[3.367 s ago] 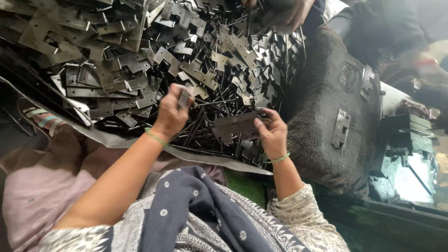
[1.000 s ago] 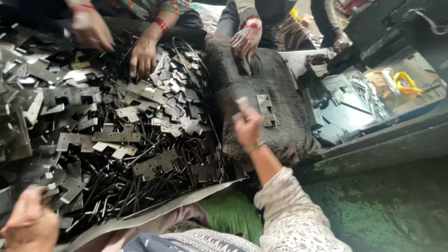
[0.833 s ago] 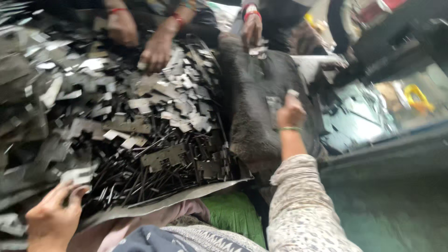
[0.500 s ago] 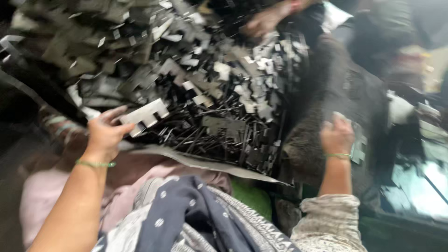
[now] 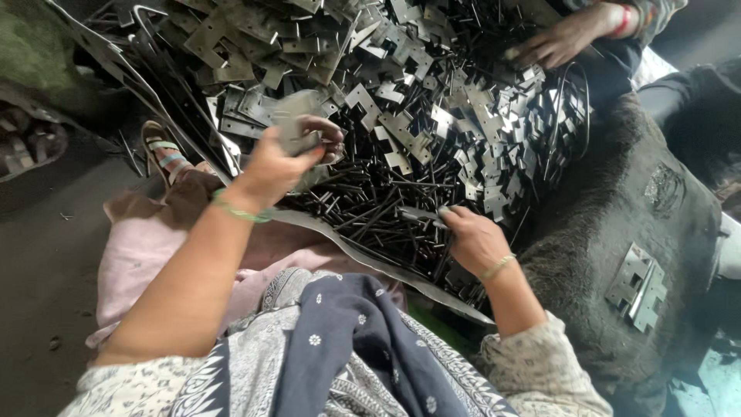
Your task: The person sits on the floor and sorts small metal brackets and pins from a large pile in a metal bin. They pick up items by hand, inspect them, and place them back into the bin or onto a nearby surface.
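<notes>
A great heap of stamped metal plates [image 5: 401, 93] fills the upper middle of the view, notched hinge-like pieces lying every way over a tangle of thin dark rods [image 5: 370, 208]; the heap runs off the top edge, so its full spread cannot be seen. It lies on a bent metal sheet [image 5: 347, 247] whose lip curves along the near side. To the right sits a dark, rough sack-like mound [image 5: 617, 208], cut off at the right and bottom edges, with a small stack of plates [image 5: 637, 286] resting on its slope. Below, a dark blue patterned cloth [image 5: 347, 363] and pink fabric [image 5: 139, 247] cover the person's lap and hide whatever is under them.

The left hand [image 5: 282, 158] is raised above the near left part of the heap, fingers curled and pinching a pale metal plate [image 5: 297, 127]; the piece is blurred and its outline is hard to make out. The right hand [image 5: 471, 235] rests low at the near edge of the rods, fingertips pressed together on a thin rod [image 5: 421, 215] that lies among the others.

At top right a co-worker's hand [image 5: 556, 42] reaches into the plates, fingers spread. A striped sandal [image 5: 166, 154] shows at the left, half hidden by the sheet
</notes>
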